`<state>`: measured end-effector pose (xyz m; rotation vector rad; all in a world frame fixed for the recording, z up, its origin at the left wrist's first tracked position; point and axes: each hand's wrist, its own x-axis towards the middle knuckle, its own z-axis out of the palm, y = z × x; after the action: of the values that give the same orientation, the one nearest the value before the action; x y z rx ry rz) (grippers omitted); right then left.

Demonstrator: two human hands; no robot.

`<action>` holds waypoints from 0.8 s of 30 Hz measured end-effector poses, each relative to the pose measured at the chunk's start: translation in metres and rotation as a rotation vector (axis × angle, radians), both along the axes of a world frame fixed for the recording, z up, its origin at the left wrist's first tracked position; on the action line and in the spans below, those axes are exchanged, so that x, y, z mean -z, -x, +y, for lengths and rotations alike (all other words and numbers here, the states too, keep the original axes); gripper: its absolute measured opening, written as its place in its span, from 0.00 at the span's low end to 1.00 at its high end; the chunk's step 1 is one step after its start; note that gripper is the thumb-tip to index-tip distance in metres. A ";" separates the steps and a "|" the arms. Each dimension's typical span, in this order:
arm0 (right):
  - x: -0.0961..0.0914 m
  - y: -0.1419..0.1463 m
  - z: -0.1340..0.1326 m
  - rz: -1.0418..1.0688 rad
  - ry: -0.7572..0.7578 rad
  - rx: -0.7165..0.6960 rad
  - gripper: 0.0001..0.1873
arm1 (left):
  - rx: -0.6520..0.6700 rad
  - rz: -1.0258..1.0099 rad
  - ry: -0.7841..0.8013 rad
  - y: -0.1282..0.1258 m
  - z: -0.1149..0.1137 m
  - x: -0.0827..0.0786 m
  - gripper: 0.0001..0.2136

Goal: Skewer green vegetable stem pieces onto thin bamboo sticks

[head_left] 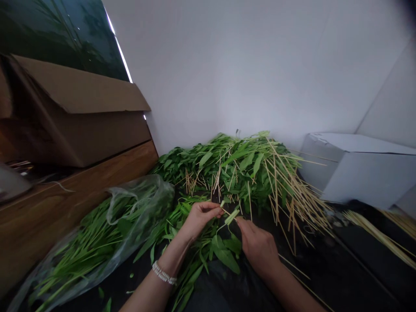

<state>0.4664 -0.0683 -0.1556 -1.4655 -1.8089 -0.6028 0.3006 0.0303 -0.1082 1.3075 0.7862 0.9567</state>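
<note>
Both hands are closed over the black surface, close together. My left hand (pixel 205 215), with a white beaded bracelet at the wrist, pinches a pale green stem (pixel 222 203) between thumb and fingers. A thin bamboo skewer (pixel 226 212) spans the gap between my hands. My right hand (pixel 258 243) grips the skewer's near end; its fingers are partly hidden. Folded green stalk (pixel 232 216) sits on the skewer beside my right fingertips, and broad green leaves (pixel 224 253) hang below. Loose leafy greens (pixel 191 277) lie beneath my left forearm.
Behind my hands is a large pile of skewered greens (pixel 227 160), its sticks (pixel 292 203) jutting right. A clear plastic bag (pixel 159 190) of long greens lies left. An open cardboard box (pixel 107 130) stands on a wooden ledge (pixel 130 162). At right are a white box (pixel 370 173) and loose sticks (pixel 380 236).
</note>
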 end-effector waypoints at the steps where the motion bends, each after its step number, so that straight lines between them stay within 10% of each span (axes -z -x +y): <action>1: 0.000 0.000 0.000 0.001 -0.004 -0.002 0.18 | 0.011 -0.009 0.006 0.000 0.001 0.001 0.14; 24: 0.003 0.004 -0.003 -0.018 0.027 0.001 0.19 | 0.165 0.030 0.050 0.006 0.007 0.012 0.12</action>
<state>0.4624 -0.0708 -0.1583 -1.4835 -1.8370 -0.5957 0.2947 0.0373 -0.1203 1.3239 0.7094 0.7829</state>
